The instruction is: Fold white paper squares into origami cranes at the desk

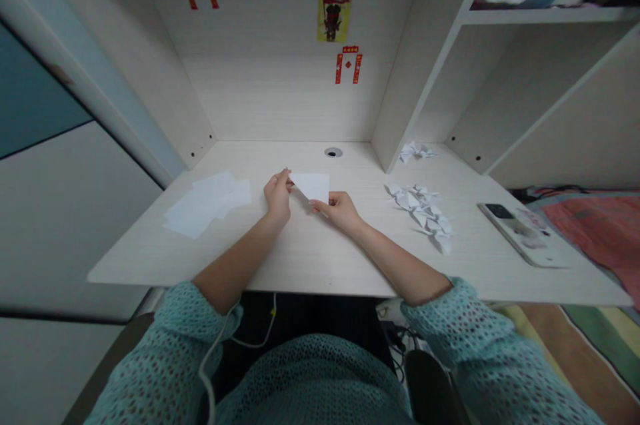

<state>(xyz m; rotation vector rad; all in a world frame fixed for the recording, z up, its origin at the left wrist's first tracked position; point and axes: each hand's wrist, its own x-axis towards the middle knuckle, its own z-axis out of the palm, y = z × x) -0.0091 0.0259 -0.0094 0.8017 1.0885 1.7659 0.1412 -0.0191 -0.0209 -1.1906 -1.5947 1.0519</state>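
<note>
Two bare hands meet over the middle of the pale wood-grain desk (pixel 310 258), both pinched on one small white rectangular sheet of paper (pixel 314 184). The left hand (pixel 278 197) nips the sheet's left corner between thumb and fingertips, at 9 o'clock of the paper. The right hand (pixel 341 208) is closed on the lower right edge, at about 5 o'clock. The sheet sits tilted just above the desk; whether its near edge touches the surface I cannot tell.

Judging by its look, the paper is very light, thin and limp. It would sag if held at one corner only, take a crease at the slightest pressure and tear under a sharp pull. Dry fingertips should grip it well, so it seems best taken lightly at two edges or opposite corners, much as both hands have it.

At 9 o'clock of the hands, well apart, lies a loose pile of flat white sheets (pixel 207 204). At 3 o'clock is a cluster of small folded white paper figures (pixel 423 210), with a smaller cluster (pixel 415 152) at 1 o'clock. Beyond the figures, toward 4 o'clock, rests a flat light-cased phone (pixel 520 233). A round cable hole (pixel 333 152) lies at 12 o'clock.
</note>
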